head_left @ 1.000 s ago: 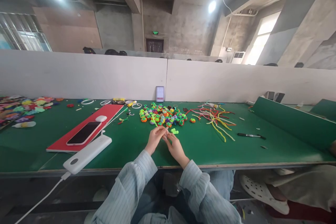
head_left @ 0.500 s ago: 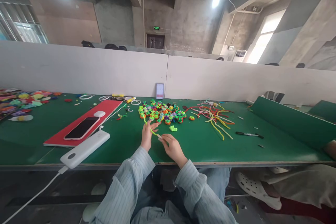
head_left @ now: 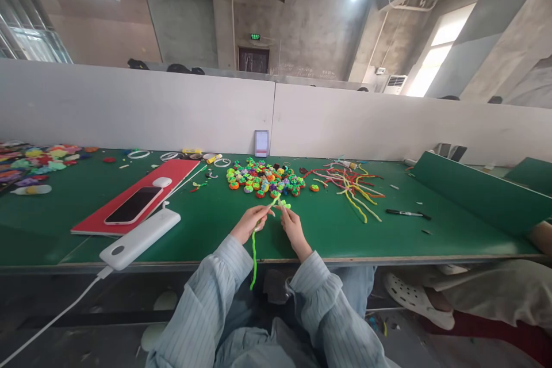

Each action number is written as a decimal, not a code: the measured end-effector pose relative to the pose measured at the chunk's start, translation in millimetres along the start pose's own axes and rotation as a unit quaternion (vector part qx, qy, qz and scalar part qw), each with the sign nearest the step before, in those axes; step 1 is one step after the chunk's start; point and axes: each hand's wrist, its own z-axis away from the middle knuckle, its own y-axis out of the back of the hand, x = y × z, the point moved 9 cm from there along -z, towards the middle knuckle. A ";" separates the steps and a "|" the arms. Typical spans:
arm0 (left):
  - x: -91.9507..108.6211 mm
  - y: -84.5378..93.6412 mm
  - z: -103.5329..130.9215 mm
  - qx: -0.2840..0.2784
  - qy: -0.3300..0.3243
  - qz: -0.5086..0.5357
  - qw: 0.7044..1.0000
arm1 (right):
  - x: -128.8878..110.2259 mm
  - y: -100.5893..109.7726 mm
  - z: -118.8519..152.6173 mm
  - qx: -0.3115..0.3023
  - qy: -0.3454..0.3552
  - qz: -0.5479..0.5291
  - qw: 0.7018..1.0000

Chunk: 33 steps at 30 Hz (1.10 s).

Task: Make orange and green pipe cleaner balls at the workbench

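Note:
My left hand is closed on a bright green pipe cleaner, whose long tail hangs down past the table's front edge. The pipe cleaner's upper end rises between my two hands. My right hand pinches at that upper end with thumb and forefinger. Just beyond the fingertips lies a heap of small multicoloured fuzzy balls. A short light green fuzzy piece lies on the table behind my right fingertips, partly hidden.
Loose red, yellow and white pipe cleaners spread to the right, with a black pen beyond. On the left are a red folder, a phone and a white power bank. A small phone leans against the white partition.
My hands have come together, and the right has moved up and slightly right. The green pipe cleaner, earlier stretched between them, now hangs down from my left hand.

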 end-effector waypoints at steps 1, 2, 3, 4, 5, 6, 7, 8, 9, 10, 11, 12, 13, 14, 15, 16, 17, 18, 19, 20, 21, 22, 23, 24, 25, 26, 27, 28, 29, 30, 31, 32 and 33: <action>-1.7 -3.3 0.6 -0.012 0.004 -0.018 1.000 | 0.0 -0.1 0.3 0.000 -0.006 -0.006 1.000; -2.1 -4.7 1.2 -0.015 0.001 -0.035 0.999 | -0.2 -0.1 0.8 0.000 -0.011 -0.013 1.000; -1.8 -5.6 1.7 -0.017 -0.003 -0.051 0.999 | -0.5 -0.3 1.4 0.000 -0.017 -0.019 1.000; -1.6 -6.7 2.1 -0.020 -0.006 -0.064 0.998 | -0.8 -0.4 2.0 -0.002 -0.022 -0.025 0.999; -1.7 -8.3 2.6 -0.026 -0.006 -0.075 0.997 | -1.2 -0.7 2.7 -0.003 -0.027 -0.031 0.999; -2.1 -10.3 3.1 -0.034 -0.003 -0.084 0.996 | -1.8 -0.9 3.4 -0.004 -0.030 -0.036 0.999; -2.8 -12.8 3.7 -0.044 0.002 -0.093 0.995 | -2.7 -1.2 4.0 -0.005 -0.030 -0.041 0.999; -3.6 -15.2 4.3 -0.053 0.008 -0.100 0.994 | -4.0 -1.6 4.6 -0.007 -0.030 -0.046 0.998; -4.3 -17.4 5.0 -0.062 0.013 -0.106 0.992 | -5.6 -2.1 5.0 -0.009 -0.028 -0.051 0.998; -5.0 -19.5 5.7 -0.071 0.018 -0.112 0.991 | -7.1 -2.8 5.5 -0.012 -0.026 -0.055 0.998; -5.7 -21.6 6.5 -0.081 0.021 -0.118 0.989 | -8.6 -3.6 5.8 -0.015 -0.026 -0.059 0.998; -6.5 -23.6 7.3 -0.093 0.024 -0.125 0.987 | -9.7 -4.3 6.2 -0.018 -0.026 -0.061 0.998; -7.3 -25.5 8.0 -0.106 0.026 -0.133 0.985 | -10.6 -4.9 6.5 -0.020 -0.027 -0.062 0.997; -8.2 -27.1 8.7 -0.118 0.027 -0.141 0.983 | -11.3 -5.3 6.7 -0.021 -0.028 -0.063 0.997; -9.2 -28.5 9.3 -0.130 0.027 -0.151 0.980 | -11.8 -5.3 6.9 -0.021 -0.030 -0.063 0.997; -10.0 -29.6 9.6 -0.140 0.027 -0.161 0.977 | -12.1 -5.1 7.0 -0.020 -0.031 -0.063 0.997; -10.7 -30.2 9.5 -0.146 0.025 -0.168 0.974 | -12.1 -4.8 7.2 -0.018 -0.032 -0.064 0.997; -11.0 -30.4 9.0 -0.148 0.023 -0.172 0.974 | -12.1 -4.3 7.3 -0.015 -0.033 -0.067 0.997; -11.0 -29.8 8.0 -0.143 0.020 -0.173 0.974 | -12.1 -3.7 7.4 -0.013 -0.034 -0.070 0.997; -11.1 -28.1 6.5 -0.131 0.020 -0.172 0.976 | -12.1 -3.3 7.6 -0.010 -0.034 -0.074 0.997; -11.4 -25.5 4.7 -0.112 0.022 -0.169 0.979 | -12.2 -3.0 7.8 -0.009 -0.033 -0.078 0.996; -11.6 -22.0 3.0 -0.088 0.025 -0.163 0.982 | -12.5 -3.1 8.0 -0.008 -0.033 -0.081 0.996; -11.6 -18.5 1.7 -0.064 0.027 -0.157 0.985 | -12.8 -3.6 8.3 -0.010 -0.033 -0.083 0.996; -11.3 -15.7 0.8 -0.044 0.025 -0.151 0.987 | -13.0 -4.2 8.6 -0.011 -0.034 -0.084 0.996; -10.7 -14.4 0.4 -0.033 0.021 -0.148 0.988 | -13.3 -4.9 9.0 -0.013 -0.035 -0.084 0.996; -9.8 -14.2 0.4 -0.030 0.014 -0.147 0.989 | -13.5 -5.5 9.3 -0.015 -0.037 -0.084 0.996; -8.8 -14.5 0.6 -0.031 0.007 -0.147 0.989 | -13.7 -6.0 9.7 -0.016 -0.039 -0.083 0.996; -8.1 -14.7 1.0 -0.033 0.001 -0.149 0.988 | -13.7 -6.3 10.0 -0.015 -0.041 -0.083 0.996; -7.6 -14.6 1.5 -0.033 -0.002 -0.150 0.988 | -13.6 -6.4 10.3 -0.015 -0.043 -0.082 0.996; -7.2 -13.8 1.9 -0.031 -0.004 -0.151 0.988 | -13.5 -6.4 10.6 -0.015 -0.046 -0.082 0.995; -6.7 -12.8 2.1 -0.027 -0.005 -0.151 0.988 | -13.1 -6.4 10.9 -0.014 -0.049 -0.082 0.995; -6.0 -11.7 2.3 -0.022 -0.007 -0.151 0.988 | -12.6 -6.3 11.3 -0.014 -0.052 -0.082 0.995; -5.3 -10.8 2.4 -0.018 -0.008 -0.151 0.988 | -12.0 -6.0 11.6 -0.013 -0.056 -0.082 0.995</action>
